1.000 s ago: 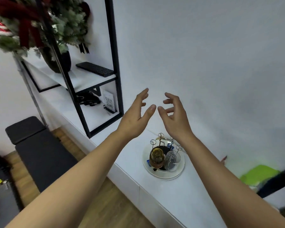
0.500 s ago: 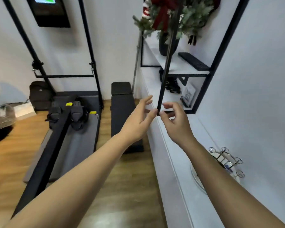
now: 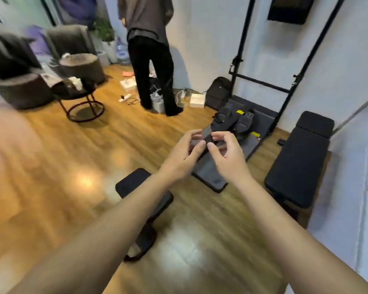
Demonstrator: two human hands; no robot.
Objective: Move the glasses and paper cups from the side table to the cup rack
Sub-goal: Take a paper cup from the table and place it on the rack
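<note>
My left hand (image 3: 184,154) and my right hand (image 3: 227,155) are held out in front of me at chest height, close together, fingers loosely curled and apart, with nothing in them. A round black side table (image 3: 78,91) stands at the far left with blurred light and dark things on it; I cannot tell what they are. The cup rack and the white counter's top are out of view; only the counter's white front (image 3: 353,209) shows at the right edge.
A person in dark clothes (image 3: 151,49) stands at the back by the wall. Black exercise benches (image 3: 300,160), a dark machine (image 3: 232,132) and a low black bench (image 3: 145,209) lie on the wooden floor ahead. Grey armchairs (image 3: 23,81) stand at the left.
My view has swung left, from the counter with the cup rack to the open room. Both hands stay raised and empty, a little closer together.
</note>
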